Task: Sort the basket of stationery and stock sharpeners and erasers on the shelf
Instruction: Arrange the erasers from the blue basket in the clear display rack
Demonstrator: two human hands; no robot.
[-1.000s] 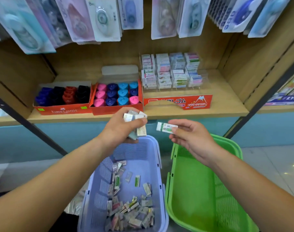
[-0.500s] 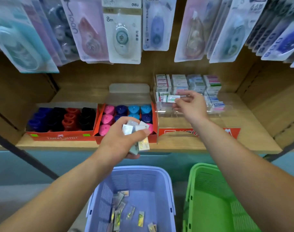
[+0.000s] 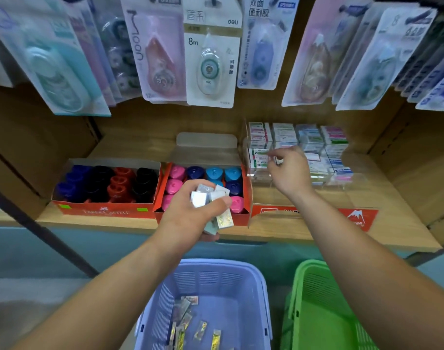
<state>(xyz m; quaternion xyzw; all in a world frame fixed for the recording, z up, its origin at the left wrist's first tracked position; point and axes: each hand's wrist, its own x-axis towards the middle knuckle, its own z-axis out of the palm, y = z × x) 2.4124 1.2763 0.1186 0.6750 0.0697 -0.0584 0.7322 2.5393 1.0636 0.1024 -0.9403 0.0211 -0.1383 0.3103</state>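
Left hand [image 3: 188, 215] grips erasers [image 3: 203, 198]; right hand [image 3: 286, 170] at clear eraser tray [image 3: 263, 181], grip unclear; wooden shelf [image 3: 392, 200], purple basket [image 3: 215, 264] below.

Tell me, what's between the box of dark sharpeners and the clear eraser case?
The red box of pink and blue sharpeners, partly behind the left hand gripping erasers; head view.

Below red cardboard sharpener box [image 3: 241, 220], lilac plastic basket [image 3: 215, 265]: btm cut off by frame. Below-right of box, green plastic basket [image 3: 311, 263]: same. Right of box, small wrapped erasers [image 3: 309, 137]: labels too blurred.
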